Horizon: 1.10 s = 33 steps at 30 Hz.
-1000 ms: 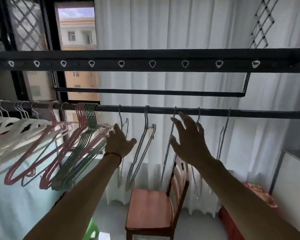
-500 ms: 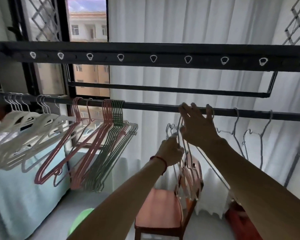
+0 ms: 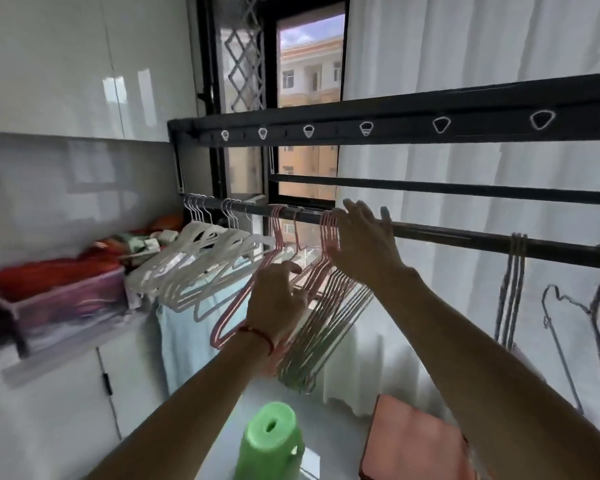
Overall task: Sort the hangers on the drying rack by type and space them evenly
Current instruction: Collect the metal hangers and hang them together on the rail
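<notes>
— Where were our hands?
— Our left hand (image 3: 278, 299) grasped the pink hangers (image 3: 312, 271) on the rail (image 3: 447, 237); our right hand (image 3: 362, 242), fingers released, pressed their hooks.
— The white hangers (image 3: 201, 258)?
— Bunched at the rail's left end.

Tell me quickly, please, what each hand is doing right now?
Left hand: fingers curled among the pink hangers; whether it actually grips one cannot be told.
Right hand: open, fingers straight against the hooks on the rail.

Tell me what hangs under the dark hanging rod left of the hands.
Under the dark hanging rod: white plastic hangers, then pink wire hangers beside the left hand. A light blue cloth shows below; its top is covered.
</notes>
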Motion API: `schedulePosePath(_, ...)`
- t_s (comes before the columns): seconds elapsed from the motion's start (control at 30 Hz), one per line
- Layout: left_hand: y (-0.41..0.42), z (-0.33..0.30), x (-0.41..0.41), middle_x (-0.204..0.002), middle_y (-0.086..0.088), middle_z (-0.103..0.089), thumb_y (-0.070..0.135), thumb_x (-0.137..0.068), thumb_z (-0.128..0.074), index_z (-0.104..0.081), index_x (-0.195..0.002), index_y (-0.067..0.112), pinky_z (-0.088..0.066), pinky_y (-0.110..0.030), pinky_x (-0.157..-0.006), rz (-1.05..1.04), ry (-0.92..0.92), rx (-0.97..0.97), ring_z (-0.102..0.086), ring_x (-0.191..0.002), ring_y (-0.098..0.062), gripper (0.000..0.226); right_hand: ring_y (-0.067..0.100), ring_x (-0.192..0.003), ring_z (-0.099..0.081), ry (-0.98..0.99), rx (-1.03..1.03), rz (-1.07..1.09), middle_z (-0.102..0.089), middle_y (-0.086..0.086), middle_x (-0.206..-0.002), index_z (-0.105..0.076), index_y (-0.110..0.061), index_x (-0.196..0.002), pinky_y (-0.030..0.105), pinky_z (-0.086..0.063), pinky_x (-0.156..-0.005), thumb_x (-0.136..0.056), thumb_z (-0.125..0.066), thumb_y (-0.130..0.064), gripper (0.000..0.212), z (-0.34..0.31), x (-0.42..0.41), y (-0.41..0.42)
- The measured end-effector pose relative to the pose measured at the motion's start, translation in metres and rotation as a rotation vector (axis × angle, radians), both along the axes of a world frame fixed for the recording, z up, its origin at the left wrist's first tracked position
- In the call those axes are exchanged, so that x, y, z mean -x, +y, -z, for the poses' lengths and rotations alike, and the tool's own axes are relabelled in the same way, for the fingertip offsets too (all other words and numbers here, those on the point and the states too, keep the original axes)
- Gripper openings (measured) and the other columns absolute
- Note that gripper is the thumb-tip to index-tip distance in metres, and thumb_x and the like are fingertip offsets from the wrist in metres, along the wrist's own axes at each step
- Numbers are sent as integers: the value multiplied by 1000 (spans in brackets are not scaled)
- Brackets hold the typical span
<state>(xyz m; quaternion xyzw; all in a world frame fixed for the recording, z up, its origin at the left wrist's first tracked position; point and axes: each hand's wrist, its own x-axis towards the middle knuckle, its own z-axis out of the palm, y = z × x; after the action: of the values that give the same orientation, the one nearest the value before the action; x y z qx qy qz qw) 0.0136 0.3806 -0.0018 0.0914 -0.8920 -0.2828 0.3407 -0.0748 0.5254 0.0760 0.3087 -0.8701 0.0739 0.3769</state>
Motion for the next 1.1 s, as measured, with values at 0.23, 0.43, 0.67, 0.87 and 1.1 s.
schedulePosePath(0.23,-81,-45,51,-146,-5,-48,20,-86,-66,-49,-139,18,-31,-38,-117,106,35,223,-39,-138,-23,55,30,-125,-54,-61,-136,191,-59,6,-133,-44,-25,-140,53,-44,-100,-92,-60,-49,55,-8,50,-58)
schedulePosePath(0.43,-132,-87,146,-153,-11,-34,62,-84,-61,-26,-151,27,-16,-61,-118,197,-151,722,-25,-145,-33,83,25,-108,-60,-131,-67,72,-64,2,-118,-51,-26,-140,46,-53,-87,-87,-70,-44,58,-16,59,-20)
schedulePosePath(0.67,-94,-79,171,-132,-14,-47,81,-81,-38,-29,-147,19,-39,-52,-102,386,15,848,-46,-119,-33,91,15,-82,-62,-178,-124,124,-67,-2,-98,-56,-26,-136,47,-57,-72,-81,-62,-58,64,-33,54,28)
schedulePosePath(0.87,-14,-82,158,-150,-17,-35,73,-85,-44,-3,-156,22,-22,-63,-113,529,-22,760,-32,-138,-37,97,19,-90,-71,-330,-121,278,-70,8,-118,-32,-19,-151,39,-58,-84,-85,-75,-32,80,-45,36,30)
schedulePosePath(1.1,-91,-98,153,-148,-11,-40,31,-87,-62,-37,-146,14,-22,-49,-119,585,105,520,-28,-141,-28,66,28,-121,-60,-199,-137,182,-55,7,-143,-36,-19,-149,47,-50,-100,-96,-49,-53,65,-48,48,-54)
